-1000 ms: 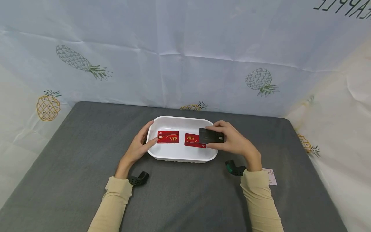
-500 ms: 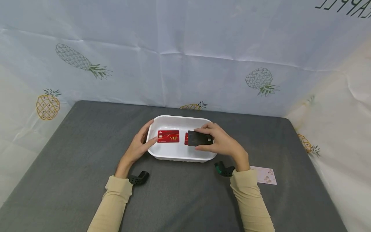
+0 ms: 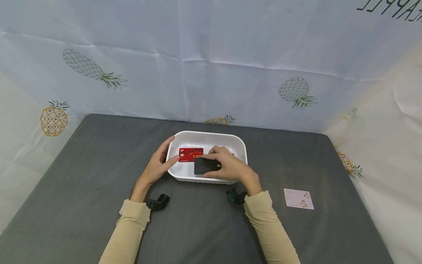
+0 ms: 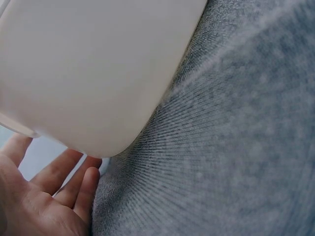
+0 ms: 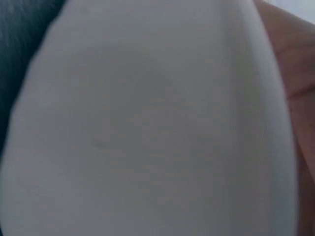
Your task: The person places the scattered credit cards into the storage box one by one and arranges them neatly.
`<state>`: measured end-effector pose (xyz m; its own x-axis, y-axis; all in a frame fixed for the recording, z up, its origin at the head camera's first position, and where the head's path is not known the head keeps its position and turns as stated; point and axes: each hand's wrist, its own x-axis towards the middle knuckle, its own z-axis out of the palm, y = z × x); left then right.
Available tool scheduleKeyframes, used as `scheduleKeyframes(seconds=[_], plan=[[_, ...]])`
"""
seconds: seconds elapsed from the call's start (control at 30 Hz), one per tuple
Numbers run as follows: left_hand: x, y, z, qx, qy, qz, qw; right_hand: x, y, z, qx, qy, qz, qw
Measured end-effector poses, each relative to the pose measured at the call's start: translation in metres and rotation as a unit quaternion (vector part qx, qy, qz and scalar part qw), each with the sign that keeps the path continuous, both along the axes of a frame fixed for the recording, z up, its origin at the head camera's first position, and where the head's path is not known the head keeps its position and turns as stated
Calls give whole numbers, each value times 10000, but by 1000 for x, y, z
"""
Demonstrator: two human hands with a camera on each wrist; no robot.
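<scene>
A white oval tray sits mid-table on grey cloth. Inside it lies a red VIP card at the left. My right hand pinches a black card by its right edge, low over the tray's middle, and hides a second red card beneath. My left hand rests against the tray's left end, fingers fairly straight on the rim, thumb at the inner edge. The left wrist view shows the tray's outer wall and my left hand's fingers beside it. In the right wrist view the tray's white side fills the blurred frame.
A pale patterned card lies flat on the grey cloth to the right of my right forearm. Pineapple-print sheets close in the back and both sides of the table.
My right hand has carried the black card leftward from the tray's right end to its middle and lower. The pale card on the cloth came into full view. The left hand stayed put.
</scene>
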<state>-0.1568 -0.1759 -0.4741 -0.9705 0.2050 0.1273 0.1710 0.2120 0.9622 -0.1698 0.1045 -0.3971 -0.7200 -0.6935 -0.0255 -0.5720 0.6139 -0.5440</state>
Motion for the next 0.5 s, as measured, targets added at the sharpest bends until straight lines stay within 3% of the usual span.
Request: scheduleKeyframes(seconds=[0.27,0.5], plan=[[0,0,0,8,38,-23,10000,-1,-18,-7,245,-3,122,9996],[0,-1,0,25,47,-46,10000,-8,-33,-11,519,-493,276,9971]])
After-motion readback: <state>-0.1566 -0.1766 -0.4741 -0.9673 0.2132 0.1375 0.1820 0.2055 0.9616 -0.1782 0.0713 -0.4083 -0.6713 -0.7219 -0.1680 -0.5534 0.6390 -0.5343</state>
